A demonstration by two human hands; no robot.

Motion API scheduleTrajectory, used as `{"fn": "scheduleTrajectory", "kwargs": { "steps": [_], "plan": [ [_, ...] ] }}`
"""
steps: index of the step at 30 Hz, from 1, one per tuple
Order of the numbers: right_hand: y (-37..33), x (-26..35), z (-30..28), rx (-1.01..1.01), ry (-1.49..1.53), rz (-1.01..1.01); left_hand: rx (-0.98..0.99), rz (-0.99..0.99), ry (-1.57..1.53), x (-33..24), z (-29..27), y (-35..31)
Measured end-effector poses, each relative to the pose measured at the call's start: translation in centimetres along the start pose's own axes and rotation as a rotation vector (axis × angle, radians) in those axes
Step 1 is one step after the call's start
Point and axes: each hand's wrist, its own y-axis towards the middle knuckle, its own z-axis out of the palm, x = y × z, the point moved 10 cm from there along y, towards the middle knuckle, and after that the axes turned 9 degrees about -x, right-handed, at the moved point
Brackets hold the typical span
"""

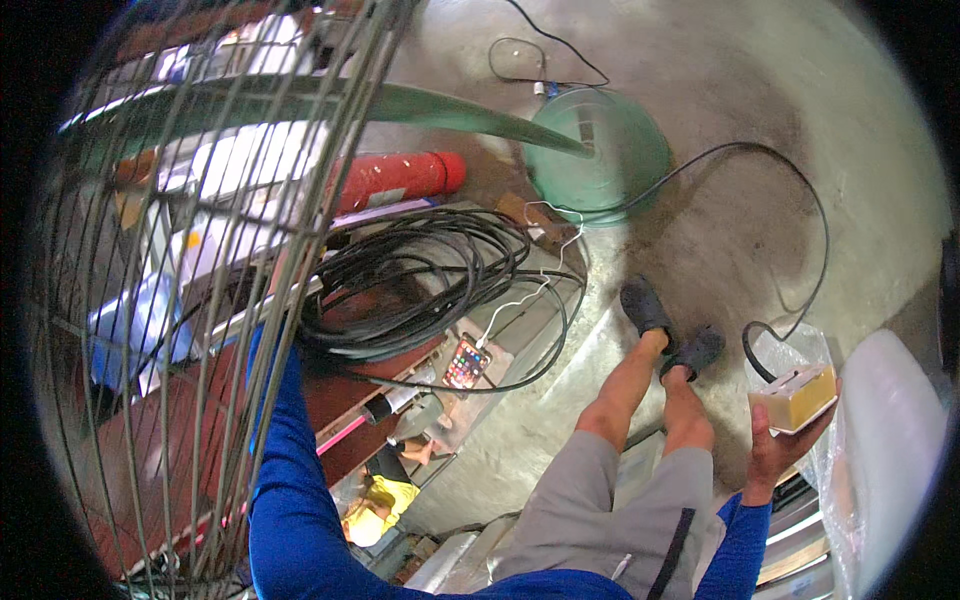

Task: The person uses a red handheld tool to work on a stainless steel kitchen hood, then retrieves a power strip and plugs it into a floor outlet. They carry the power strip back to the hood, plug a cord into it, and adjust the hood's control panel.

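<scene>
My right hand (772, 452) holds a cream and yellow box (794, 398) from below and behind, fingers wrapped round it. A thick black cable (826, 235) runs into its top, looking like a socket box. My left arm, in a blue sleeve (290, 500), reaches up beside the wire grille of a large fan (225, 330). Behind the grille bars the left hand is hidden, so its fingers do not show. From the grille a green pole (470, 118) leads to a round green base (630, 150) on the floor.
A coil of black cable (400, 300) lies on the ledge left of my legs. Near it are a phone (467, 362) on a white cord and a red cylinder (400, 180). Clear plastic wrap (885, 440) stands at right. Someone in yellow (385, 505) is at lower left.
</scene>
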Motion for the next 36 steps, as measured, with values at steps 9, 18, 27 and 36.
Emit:
{"fn": "scheduleTrajectory", "kwargs": {
  "steps": [9,18,27,36],
  "plan": [
    [-0.2,1.5,-4.9,0.010,0.015,-0.101,-0.166,-0.423,-0.189,4.6,-14.4,-7.2],
    [1.0,3.5,-14.4,-0.079,0.082,-0.094,-0.489,-0.501,-0.666,-2.2,-23.9,-12.9],
    [1.2,9.5,-20.3,-0.172,0.098,-0.208,-0.587,-0.380,-1.644,-17.8,-18.5,-12.9],
    [2.2,15.7,-26.6,-0.241,0.100,-0.280,-0.713,-0.955,-1.543,-35.6,-7.9,-11.7]
  ]
}}
